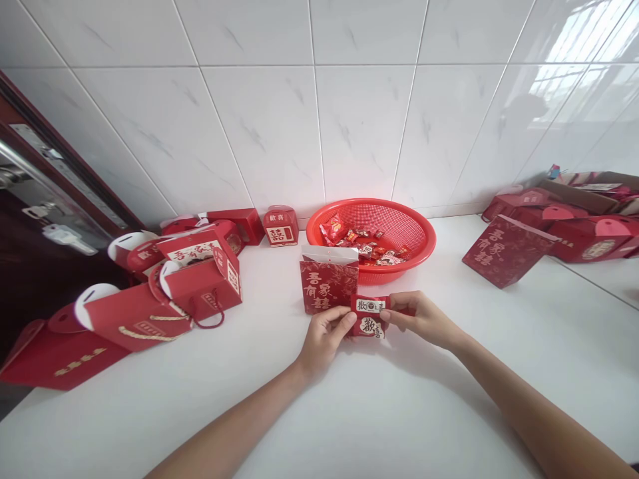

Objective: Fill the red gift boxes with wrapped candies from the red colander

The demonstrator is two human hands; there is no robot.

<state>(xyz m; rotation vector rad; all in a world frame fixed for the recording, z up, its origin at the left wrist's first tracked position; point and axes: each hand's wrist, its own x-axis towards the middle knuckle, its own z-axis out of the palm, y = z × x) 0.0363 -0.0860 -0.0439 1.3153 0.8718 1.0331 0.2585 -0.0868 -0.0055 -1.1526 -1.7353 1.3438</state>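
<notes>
Both hands hold a small red box (370, 319) with white labels and black characters, low over the white table. My left hand (323, 338) pinches its left side between thumb and fingers. On the right side, my right hand (422, 319) grips it the same way, fingers closed. Just behind it an upright red gift bag (327, 285) with white characters stands with its top edge showing pale. Farther back, a red plastic basket (419, 251) contains several small wrapped candies (387, 258) and a larger red packet (333, 229).
Several red gift boxes (134, 313) crowd the left side beside a dark door with keys (70, 236). A small red box (281, 226) stands against the tiled wall. At right, a red gift bag (506, 251) leans by more red boxes (594, 238) and a cardboard box (579, 193).
</notes>
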